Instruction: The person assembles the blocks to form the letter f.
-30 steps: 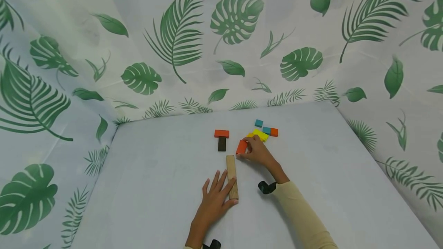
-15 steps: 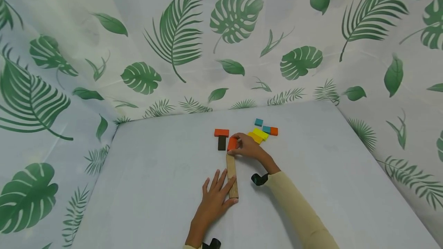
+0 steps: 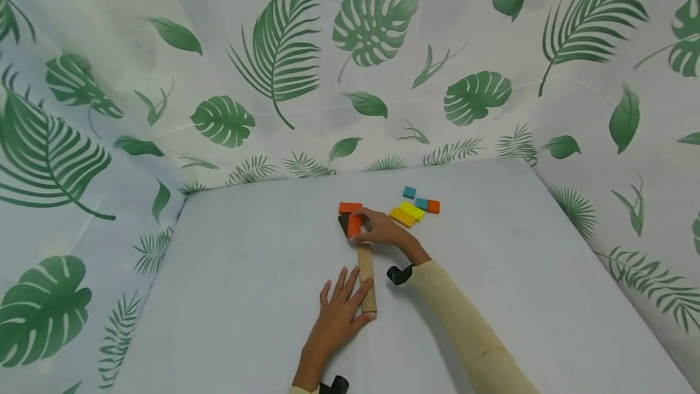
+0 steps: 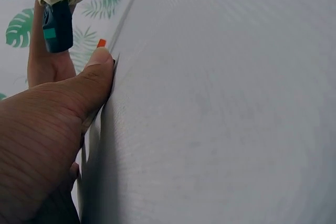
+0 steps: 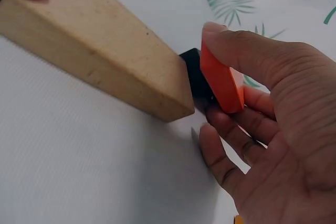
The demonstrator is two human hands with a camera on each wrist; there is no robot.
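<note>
My right hand (image 3: 385, 228) pinches an orange-red block (image 5: 227, 85) between thumb and fingers. In the head view, that block partly covers a black block (image 3: 343, 222), which has turned askew. Whether the two touch is hard to tell. Behind them lies a red block (image 3: 350, 207). My left hand (image 3: 340, 316) rests with fingers spread, its index finger on a row of plain wooden blocks (image 3: 365, 257) and its thumb at the near end. A wooden block's far end stands close to the black one in the right wrist view.
Right of the right hand lie an orange-yellow block (image 3: 401, 217) and a bright yellow one (image 3: 412, 211). Behind these are a blue block (image 3: 421, 203) against an orange one (image 3: 433, 207), and another blue block (image 3: 409, 192). Leaf-patterned cloth (image 3: 361, 102) hangs behind the white table (image 3: 246, 272).
My right hand has carried the orange-red block leftward, away from the yellow blocks to the black block. The black block has turned from straight to askew. My left hand has stayed in place.
</note>
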